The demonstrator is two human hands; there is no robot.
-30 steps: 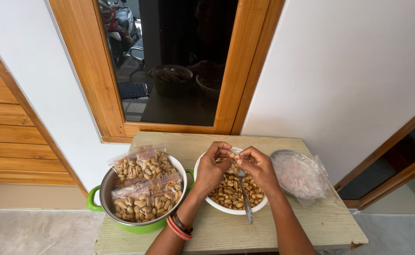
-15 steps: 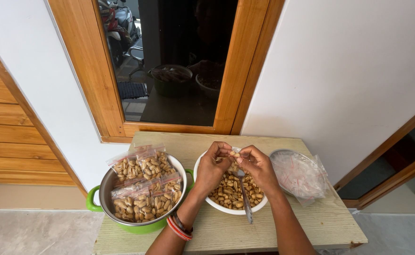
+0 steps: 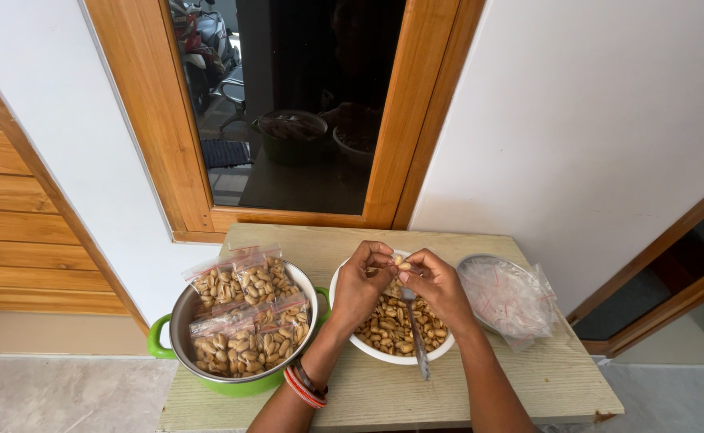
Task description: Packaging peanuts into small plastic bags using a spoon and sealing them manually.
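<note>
Surface (image 3: 528, 385) of pale wood carries a green-handled pot (image 3: 177, 333) of sealed clear nut packets (image 3: 244, 317) at left, a white bowl (image 3: 384, 353) of loose nuts centre, and a pile of empty clear bags (image 3: 508, 297) at right. Left hand (image 3: 361, 285) and right hand (image 3: 438, 285) meet directly above the bowl, fingertips pinched on a small packet (image 3: 397, 269); a spoon (image 3: 417, 337) lies lengthwise toward the person.

Both my hands are up over the white bowl of peanuts (image 3: 388, 329), left hand (image 3: 361, 282) and right hand (image 3: 438, 285) pinching a small clear bag (image 3: 397, 269) between the fingers (image 3: 384, 255). A spoon (image 3: 417, 341) leans in the bowl. On my left sits a green-handled pot (image 3: 167, 333) of filled packets (image 3: 244, 317), and on my right a pile of empty bags (image 3: 508, 298), all on the wooden worktop (image 3: 384, 397).
</note>
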